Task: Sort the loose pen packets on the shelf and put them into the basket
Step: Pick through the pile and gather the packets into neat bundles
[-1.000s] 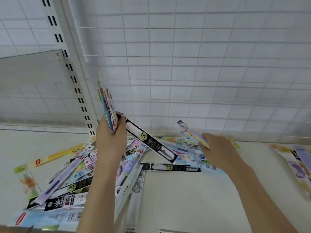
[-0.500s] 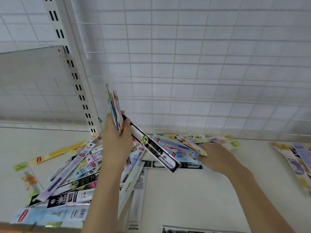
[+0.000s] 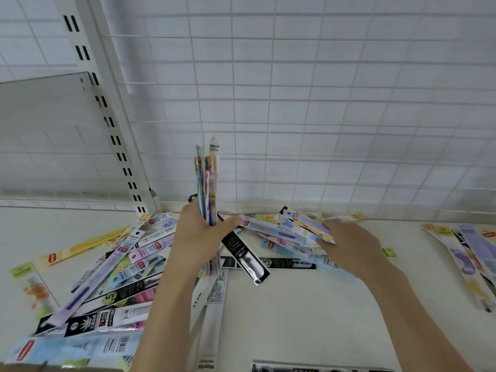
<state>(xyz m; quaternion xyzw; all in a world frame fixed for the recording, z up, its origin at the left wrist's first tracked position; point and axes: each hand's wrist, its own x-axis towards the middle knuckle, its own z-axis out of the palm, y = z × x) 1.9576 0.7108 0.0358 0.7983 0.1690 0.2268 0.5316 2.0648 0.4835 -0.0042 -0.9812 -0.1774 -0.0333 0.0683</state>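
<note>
L hand (image 3: 200, 234) grips an upright bundle of pen packets (image 3: 208, 183), fingers curled round its lower part, thumb across the front; the bundle stands near vertical w/ tops fanned slightly, edges showing blue, pink, yellow & white strips. A black packet (image 3: 245, 257) w/ a clear window sticks out diagonally down-right from under the same hand; can't tell if the hand holds it too. R hand (image 3: 346, 244) lies palm-down on the right part of the heap, fingers curled over a pale lilac packet (image 3: 308, 224) & pinching its end. The loose packets (image 3: 120, 267) lie scattered flat on the white shelf (image 3: 308, 312), overlapping at all angles: long narrow sleeves, mostly pastel blue, lilac, pink, some w/ red brand tags, several black ones w/ a yellow "5" circle. A black one (image 3: 284, 263) lies crosswise between the two hands. Separate small group of packets (image 3: 467, 253) at far right, well apart from the heap; a yellow one (image 3: 80, 248) & an orange-printed one (image 3: 32, 288) lie off to the left. Behind: white wire grid panel (image 3: 322, 103) & a slotted upright (image 3: 107, 116).
</note>
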